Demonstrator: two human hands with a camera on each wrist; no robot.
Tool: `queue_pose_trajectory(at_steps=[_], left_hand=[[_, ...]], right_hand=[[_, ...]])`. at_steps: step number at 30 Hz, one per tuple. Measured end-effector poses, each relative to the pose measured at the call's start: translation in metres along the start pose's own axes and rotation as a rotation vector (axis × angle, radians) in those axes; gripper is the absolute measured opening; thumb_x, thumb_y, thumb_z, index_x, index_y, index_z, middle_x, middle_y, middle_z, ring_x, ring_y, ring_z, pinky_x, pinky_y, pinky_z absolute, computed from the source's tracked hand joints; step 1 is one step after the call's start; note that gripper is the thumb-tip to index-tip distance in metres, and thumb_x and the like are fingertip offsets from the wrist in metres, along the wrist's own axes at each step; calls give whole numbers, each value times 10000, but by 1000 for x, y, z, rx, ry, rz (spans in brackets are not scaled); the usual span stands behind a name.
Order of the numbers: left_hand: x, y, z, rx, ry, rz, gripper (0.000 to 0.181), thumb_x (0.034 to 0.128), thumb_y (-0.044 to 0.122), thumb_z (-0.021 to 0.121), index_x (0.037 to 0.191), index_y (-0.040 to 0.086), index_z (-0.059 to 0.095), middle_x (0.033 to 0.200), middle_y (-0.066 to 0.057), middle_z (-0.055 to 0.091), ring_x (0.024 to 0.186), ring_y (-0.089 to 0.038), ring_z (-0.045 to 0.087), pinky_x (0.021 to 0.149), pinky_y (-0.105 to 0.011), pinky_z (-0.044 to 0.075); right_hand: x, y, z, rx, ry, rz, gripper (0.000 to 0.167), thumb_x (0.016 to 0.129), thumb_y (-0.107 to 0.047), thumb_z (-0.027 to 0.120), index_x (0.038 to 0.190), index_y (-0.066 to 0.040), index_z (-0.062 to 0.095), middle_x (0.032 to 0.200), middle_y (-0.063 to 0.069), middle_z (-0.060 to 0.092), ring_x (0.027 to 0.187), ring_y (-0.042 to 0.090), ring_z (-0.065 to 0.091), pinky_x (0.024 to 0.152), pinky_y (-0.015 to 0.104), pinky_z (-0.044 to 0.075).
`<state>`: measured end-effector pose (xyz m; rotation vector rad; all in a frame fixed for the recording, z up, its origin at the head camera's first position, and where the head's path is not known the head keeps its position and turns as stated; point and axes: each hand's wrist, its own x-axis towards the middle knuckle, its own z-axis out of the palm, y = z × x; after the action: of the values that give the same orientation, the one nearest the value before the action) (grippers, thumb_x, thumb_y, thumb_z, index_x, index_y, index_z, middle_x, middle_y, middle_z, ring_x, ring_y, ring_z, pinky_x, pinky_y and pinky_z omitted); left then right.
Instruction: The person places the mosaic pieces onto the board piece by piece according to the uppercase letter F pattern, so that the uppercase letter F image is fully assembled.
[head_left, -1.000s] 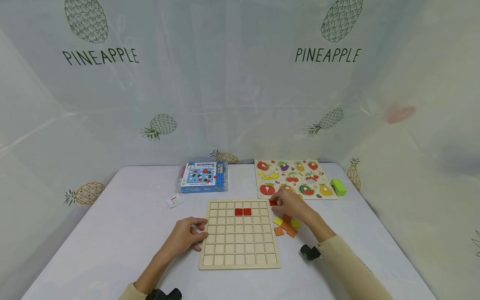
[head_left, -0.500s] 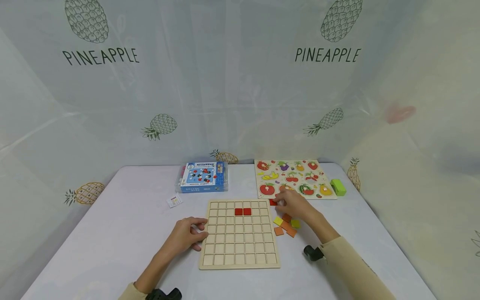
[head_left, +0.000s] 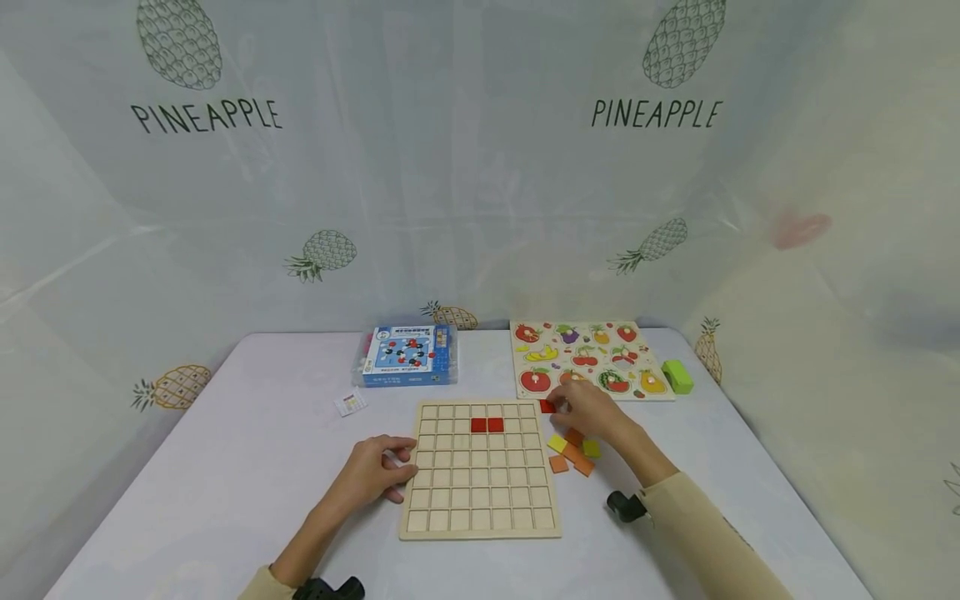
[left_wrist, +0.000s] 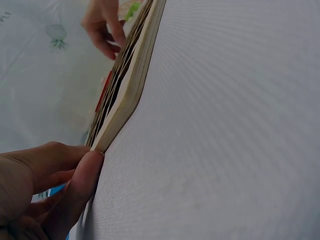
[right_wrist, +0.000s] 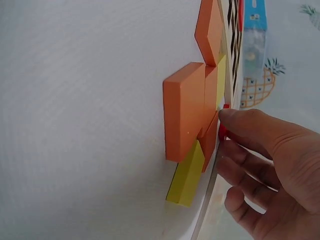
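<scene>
A pale wooden grid board (head_left: 480,492) lies on the table, with two red square tiles (head_left: 487,425) side by side in its second row. My left hand (head_left: 371,471) rests against the board's left edge, its thumb and index finger touching the rim apart from each other. Just past the board's upper right corner, my right hand (head_left: 588,408) pinches another red tile (head_left: 547,407) between thumb and index finger. In the right wrist view the thumb partly covers this red tile (right_wrist: 223,131). Orange tiles (right_wrist: 187,115) and yellow tiles (right_wrist: 186,175) lie loosely below that hand.
A fruit puzzle board (head_left: 592,358) lies at the back right, close behind the right hand. Beside it stands a green block (head_left: 677,377). At the back left are a blue box (head_left: 405,356) and a small white card (head_left: 350,403). A pineapple-print curtain (head_left: 480,167) hangs behind the table.
My right hand has shifted slightly right, so more of the red tile by its fingertips shows. The left hand and the board stay where they were.
</scene>
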<state>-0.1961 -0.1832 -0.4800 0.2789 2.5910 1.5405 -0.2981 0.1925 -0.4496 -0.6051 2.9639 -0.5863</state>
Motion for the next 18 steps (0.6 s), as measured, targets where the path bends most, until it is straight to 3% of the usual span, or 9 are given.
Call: queue_pose_trajectory(at_steps=[6, 15, 18], left_hand=[[-1, -1, 1, -1, 2, 16, 413, 832, 38, 740, 1220, -58, 634, 935, -123, 611, 519, -185, 663, 451, -294, 590], [-1, -1, 0, 0, -1, 21, 414, 836, 45, 740, 1222, -58, 633, 931, -122, 609, 512, -190, 665, 450, -293, 590], [-1, -2, 0, 0, -4, 21, 415, 838, 55, 742, 1223, -54, 633, 931, -119, 607, 509, -188, 665, 451, -288, 589]], right_hand=[[0, 0, 0, -27, 1, -8, 273, 837, -209, 783, 1095, -123, 753, 1027, 14, 717, 797, 129, 536, 684, 221, 516], [0, 0, -1, -26, -1, -11, 277, 848, -189, 768, 1117, -127, 749, 1080, 27, 729, 892, 148, 583, 865, 348, 590], [0, 0, -1, -31, 1, -12, 248, 846, -184, 768, 1088, -132, 751, 1040, 2, 730, 852, 137, 565, 811, 319, 576]])
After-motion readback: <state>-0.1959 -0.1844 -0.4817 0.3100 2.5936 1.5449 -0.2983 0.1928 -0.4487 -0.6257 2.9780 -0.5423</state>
